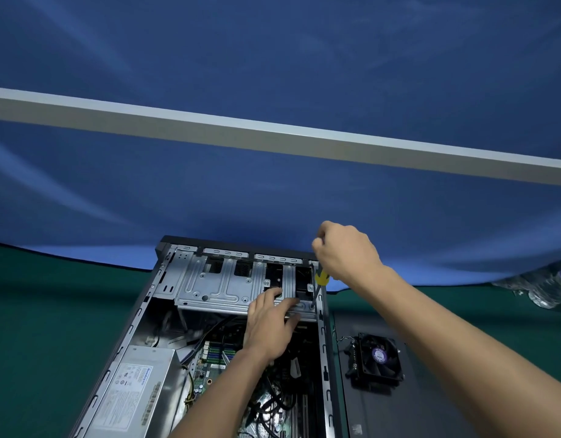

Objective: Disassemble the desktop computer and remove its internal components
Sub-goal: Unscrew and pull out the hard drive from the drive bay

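On the green table (35,327), open desktop computer (165,343) lying on its side, left hand (269,327) spread flat on the drive cage (215,286), right hand (345,251) gripping a yellow-handled screwdriver (320,279) upright at the cage's right edge, removed fan (378,358) just right of the case.

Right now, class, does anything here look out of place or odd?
The cooler fan lies outside the computer case, on the dark side panel, its lead trailing. That fits a teardown; nothing looks damaged or spilled.

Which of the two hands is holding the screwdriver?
The right hand grips the yellow-handled screwdriver; the left hand only rests flat on the drive cage.
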The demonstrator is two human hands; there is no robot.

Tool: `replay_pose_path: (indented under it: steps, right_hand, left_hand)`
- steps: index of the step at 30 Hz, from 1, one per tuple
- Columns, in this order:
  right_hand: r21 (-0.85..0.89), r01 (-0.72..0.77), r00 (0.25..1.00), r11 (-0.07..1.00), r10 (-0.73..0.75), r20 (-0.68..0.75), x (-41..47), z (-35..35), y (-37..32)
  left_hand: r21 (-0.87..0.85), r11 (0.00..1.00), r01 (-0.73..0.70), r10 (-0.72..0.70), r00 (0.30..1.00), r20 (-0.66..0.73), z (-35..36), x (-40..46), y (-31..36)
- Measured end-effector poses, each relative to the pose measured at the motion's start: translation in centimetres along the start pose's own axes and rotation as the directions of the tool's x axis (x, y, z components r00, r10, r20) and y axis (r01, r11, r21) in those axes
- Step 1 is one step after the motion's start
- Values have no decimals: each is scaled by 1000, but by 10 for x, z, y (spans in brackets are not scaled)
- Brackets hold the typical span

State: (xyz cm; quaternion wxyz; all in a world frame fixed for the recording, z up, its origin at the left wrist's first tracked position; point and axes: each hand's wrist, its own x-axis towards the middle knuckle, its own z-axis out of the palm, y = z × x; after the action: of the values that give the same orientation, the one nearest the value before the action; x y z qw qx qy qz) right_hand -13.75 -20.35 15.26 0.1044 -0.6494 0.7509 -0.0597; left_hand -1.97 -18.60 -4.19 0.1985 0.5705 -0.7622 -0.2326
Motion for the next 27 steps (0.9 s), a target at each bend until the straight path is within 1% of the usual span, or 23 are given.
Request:
replay_pose_path:
  steps: [3,7,10,12,13,16,19,21,22,24,27]
  right_hand:
    - [-3,15,999,1000,-15,34,-2,3,-3]
    - [-75,-16,1000,997,17,7,-3,4,-2]
    - [-9,55,998,998,-55,26,-4,3,-1]
    - [-5,85,993,996,-84,81,-6,0,0]
    - [-21,74,993,997,-72,97,-5,-1,1]
    - [-39,37,998,999,-35,48,-4,-4,3]
    - [14,63,994,998,-64,85,-4,-3,4]
    - [-16,79,993,997,-77,90,-5,-2,4]
    - [-39,72,996,997,-70,57,-5,-2,5]
    - [-58,59,998,997,-58,13,-5,-3,7]
    - [-35,107,993,994,-105,59,-5,-5,11]
  left_hand:
    - [1,1000,-8,8,1000,-18,1,0,-1]
    - [-15,1000,-1,1,1000,-16,1,0,-1]
    - [-65,997,29,-31,999,-29,2,2,-1]
    - [-101,993,54,-60,996,-58,3,5,3]
    - [-116,991,68,-77,994,-78,3,6,6]
    - [-123,986,114,-129,984,-121,3,9,12]
    - [-64,995,74,-83,985,-154,8,10,17]
    - [-53,998,41,-50,982,-180,12,11,22]
    - [-57,998,37,-48,981,-188,13,13,25]
    - [-54,998,38,-47,981,-186,16,17,29]
    - [-32,999,26,-30,989,-145,19,24,29]
